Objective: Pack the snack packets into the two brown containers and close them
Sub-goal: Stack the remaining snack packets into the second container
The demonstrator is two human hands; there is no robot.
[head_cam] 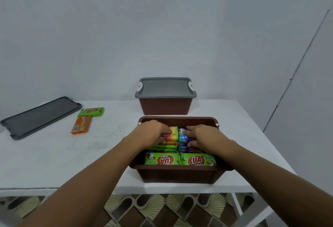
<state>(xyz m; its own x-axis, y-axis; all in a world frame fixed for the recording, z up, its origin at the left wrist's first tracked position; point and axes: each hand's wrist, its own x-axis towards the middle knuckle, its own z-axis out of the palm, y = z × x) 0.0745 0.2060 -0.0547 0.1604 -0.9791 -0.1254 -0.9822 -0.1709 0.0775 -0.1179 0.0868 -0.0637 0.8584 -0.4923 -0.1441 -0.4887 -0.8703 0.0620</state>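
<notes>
An open brown container (180, 173) stands near the table's front edge, filled with several snack packets; two green packets (180, 160) lie along its near side. My left hand (151, 133) presses on a multicoloured packet (173, 131) in the left stack. My right hand (203, 137) rests flat on the blue packets (182, 137) in the right stack. Behind it, a second brown container (165, 106) stands closed under a grey lid (165, 87). On the table to the left lie a green packet (91, 112) and an orange packet (81, 124).
A loose dark grey lid (39, 117) lies at the table's far left, partly over the edge. The white table (72, 154) backs onto a white wall. Patterned floor shows below the front edge.
</notes>
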